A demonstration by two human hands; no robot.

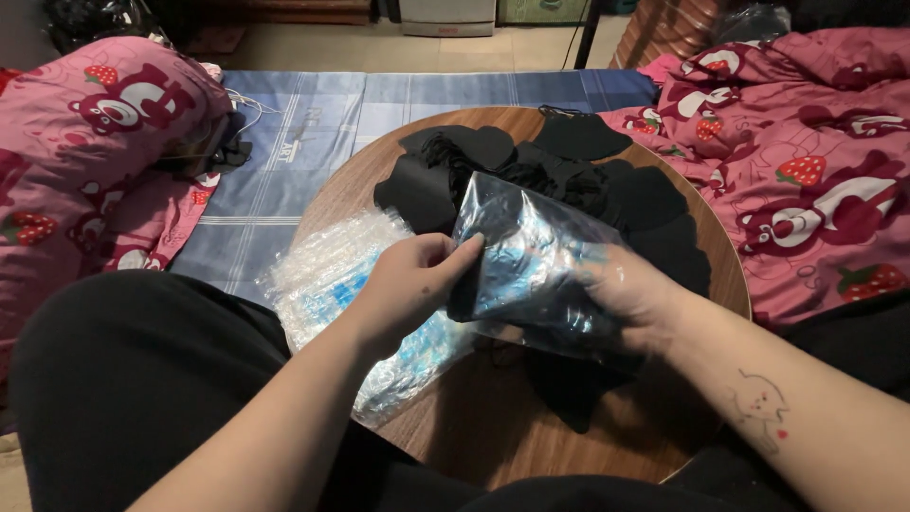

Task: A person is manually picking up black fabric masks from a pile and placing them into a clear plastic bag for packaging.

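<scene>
Bagging looks like the step in hand: both hands hold 1 clear bag (531, 261) above the round wooden table (455, 431), at its near side. The left hand (412, 284) pinches the bag's edge, thumb on top and fingers curled under. The right hand (630, 299) is pushed inside the plastic, seemingly gripping a black mask (559, 322); its fingers are blurred behind the film, so I cannot tell how tightly. A heap of black masks (569, 180) lies on the far half of the table, and a stack of empty bags (332, 275) sits just left of the hands. The next move likely calls for keeping the mouth held wide while the mask seats flat.
</scene>
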